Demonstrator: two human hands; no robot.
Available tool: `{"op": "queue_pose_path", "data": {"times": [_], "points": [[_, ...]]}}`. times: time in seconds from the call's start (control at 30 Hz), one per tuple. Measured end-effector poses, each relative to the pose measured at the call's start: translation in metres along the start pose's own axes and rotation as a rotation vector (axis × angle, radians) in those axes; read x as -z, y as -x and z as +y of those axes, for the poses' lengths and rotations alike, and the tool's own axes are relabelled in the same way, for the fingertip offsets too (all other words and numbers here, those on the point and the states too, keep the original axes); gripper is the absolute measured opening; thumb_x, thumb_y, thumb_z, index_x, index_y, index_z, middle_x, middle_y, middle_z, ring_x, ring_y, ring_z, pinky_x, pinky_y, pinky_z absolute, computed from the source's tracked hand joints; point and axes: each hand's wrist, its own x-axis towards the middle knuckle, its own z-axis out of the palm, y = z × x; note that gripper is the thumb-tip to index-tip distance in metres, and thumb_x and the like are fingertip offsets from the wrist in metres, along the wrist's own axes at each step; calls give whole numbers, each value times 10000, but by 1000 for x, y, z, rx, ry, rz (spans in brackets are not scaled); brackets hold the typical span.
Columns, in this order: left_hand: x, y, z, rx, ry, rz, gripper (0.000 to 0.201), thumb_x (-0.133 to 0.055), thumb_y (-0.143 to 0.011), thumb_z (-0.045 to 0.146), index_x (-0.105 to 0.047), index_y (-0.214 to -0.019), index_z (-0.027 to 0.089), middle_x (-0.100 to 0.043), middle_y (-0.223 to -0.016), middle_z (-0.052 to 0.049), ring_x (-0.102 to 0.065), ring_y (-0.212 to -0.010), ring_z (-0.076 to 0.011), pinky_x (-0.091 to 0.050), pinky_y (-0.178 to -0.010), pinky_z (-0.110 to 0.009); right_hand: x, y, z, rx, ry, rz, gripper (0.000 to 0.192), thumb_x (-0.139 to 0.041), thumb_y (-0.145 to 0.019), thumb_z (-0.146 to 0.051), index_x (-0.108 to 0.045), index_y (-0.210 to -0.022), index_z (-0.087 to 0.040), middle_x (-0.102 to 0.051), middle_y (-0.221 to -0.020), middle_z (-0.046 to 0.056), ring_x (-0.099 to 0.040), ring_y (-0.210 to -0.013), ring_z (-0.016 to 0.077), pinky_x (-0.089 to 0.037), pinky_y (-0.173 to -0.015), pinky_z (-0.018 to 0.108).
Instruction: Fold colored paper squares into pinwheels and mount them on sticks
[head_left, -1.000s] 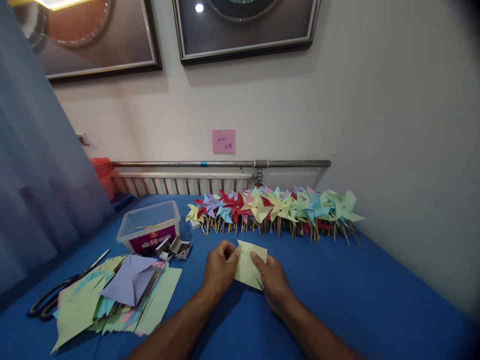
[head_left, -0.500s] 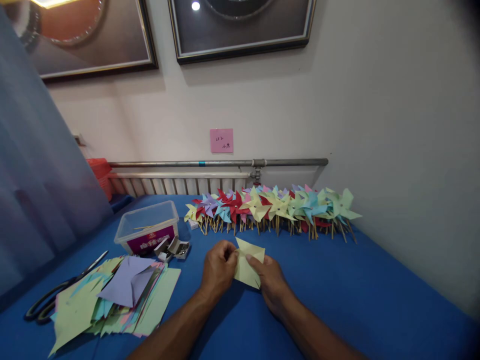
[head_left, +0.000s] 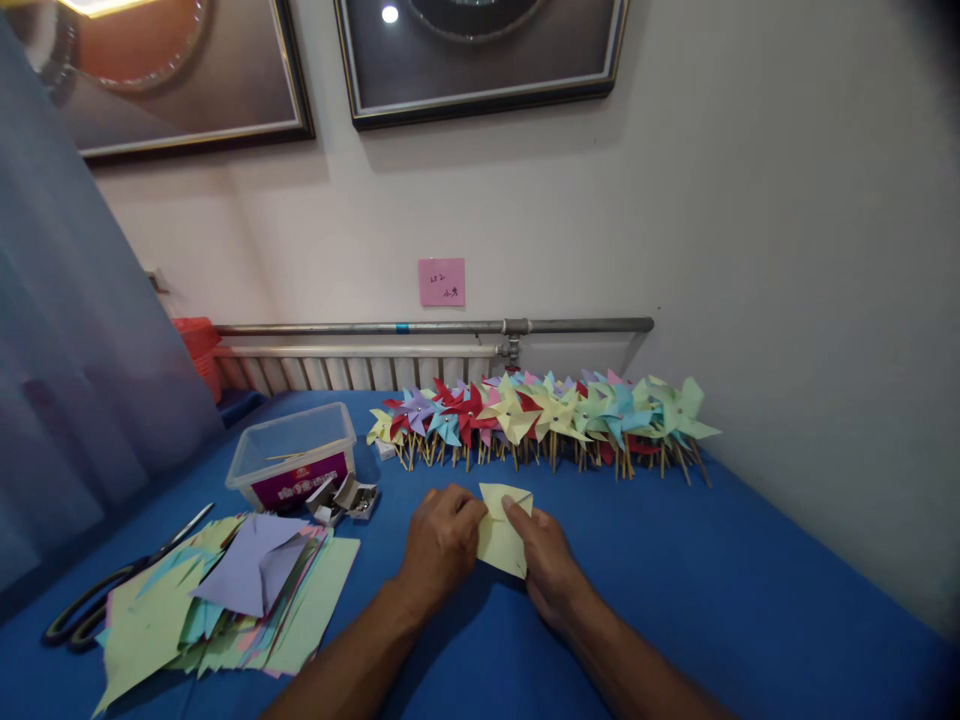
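Two hands fold one yellow paper square on the blue worktop.

The left hand and right hand pinch the yellow paper square between them, in front of the pinwheel row. One plastic tub, one paper stack and one pair of scissors lie left of it; bare worktop lies to its right.

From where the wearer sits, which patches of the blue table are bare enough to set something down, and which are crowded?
Bare: the blue cloth right of the right hand, below the pinwheel row. Crowded: the left, with the paper stack, scissors, plastic tub and staple boxes.
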Motion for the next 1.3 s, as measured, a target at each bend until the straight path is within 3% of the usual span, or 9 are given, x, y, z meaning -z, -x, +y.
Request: {"op": "queue_pose_path", "data": {"times": [0.2, 0.37, 0.43, 0.6, 0.7, 0.8, 1.0, 1.3], "points": [[1, -1, 1, -63, -91, 44, 265, -477, -932, 97, -703, -827, 185, -666, -831, -61, -559, -726, -168, -373, -697, -314, -1, 1, -2, 12, -15, 18, 405, -835, -632, -354, -687, -952, -156, -777, -760, 63, -727, -660, 241, -531, -567, 295], [6, -1, 5, -3, 86, -32, 223, -503, -889, 112, -712, -921, 183, -684, -918, -80, -593, -802, -187, -402, -757, -329, 6, -8, 5, 90, 58, 79, 415, -831, -625, -356, -693, -966, -166, -783, -787, 57, -718, -643, 242, -535, -573, 314], [8, -3, 5, 146, 278, -50, 204, -541, -862, 156, -707, -978, 184, -685, -944, -81, -605, -844, -193, -425, -778, -325, 9, -10, 4, 135, 119, 104, 420, -836, -615, -373, -702, -961, -175, -788, -815, 59, -713, -646, 242, -536, -577, 317], [4, -12, 1, 780, 908, -115, 211, -649, -769, 355, -684, -822, 154, -650, -704, -27, -553, -636, -150, -408, -619, -268, 9, -9, -2, 230, 258, 95, 353, -822, -635, -380, -714, -916, -195, -791, -847, 63, -712, -708, 248, -548, -609, 316], [2, -15, 1, 980, 1268, -181, 342, -744, -645, 471, -629, -693, 152, -590, -571, 3, -504, -536, -127, -367, -563, -255, 8, -7, -1, 248, 267, 65, 340, -814, -651, -406, -707, -904, -205, -788, -841, 57, -711, -717, 251, -551, -609, 319], [2, -16, 2, 1014, 1372, -188, 410, -804, -566, 504, -615, -660, 152, -603, -568, -2, -510, -533, -123, -358, -562, -249, 8, -9, 1, 251, 276, 73, 342, -812, -649, -419, -704, -897, -210, -782, -817, 53, -706, -708, 252, -552, -609, 324], [-3, -15, 0, 944, 1208, -177, 382, -812, -558, 468, -647, -678, 145, -571, -545, 24, -447, -506, -96, -316, -540, -238, 12, -13, 0, 260, 289, 106, 333, -803, -650, -401, -695, -899, -209, -785, -835, 54, -702, -708, 247, -548, -616, 319], [-8, -14, 0, 938, 1180, -162, 316, -786, -551, 418, -616, -622, 161, -569, -507, 27, -443, -481, -91, -302, -512, -230, 12, -14, 2, 246, 274, 95, 344, -811, -637, -395, -706, -904, -206, -780, -798, 43, -695, -672, 239, -550, -606, 325]]}}
